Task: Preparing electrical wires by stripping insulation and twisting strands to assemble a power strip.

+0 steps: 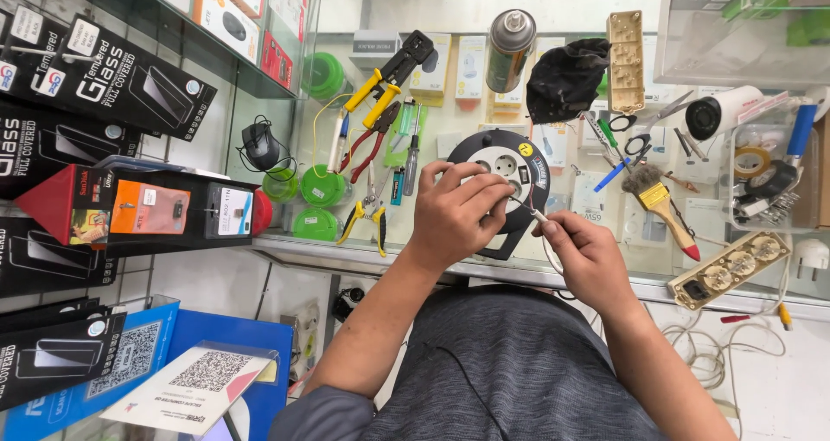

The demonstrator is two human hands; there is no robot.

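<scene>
My left hand (456,209) and my right hand (586,252) meet above a glass counter (450,151). Between them runs a thin white wire (534,214) with a bare end; the left fingertips pinch its tip and the right fingers hold it a little lower, the cable looping down past the right hand. Directly behind the hands lies a round black and white cable reel (506,169) with sockets on its face.
On the counter lie yellow-handled crimpers (389,78), red pliers (367,147), a screwdriver (413,151), a spray can (508,50), a black cloth (564,76), a beige power strip (625,60), a brush (661,206), a white camera (722,112). Boxed goods fill shelves at left (104,86).
</scene>
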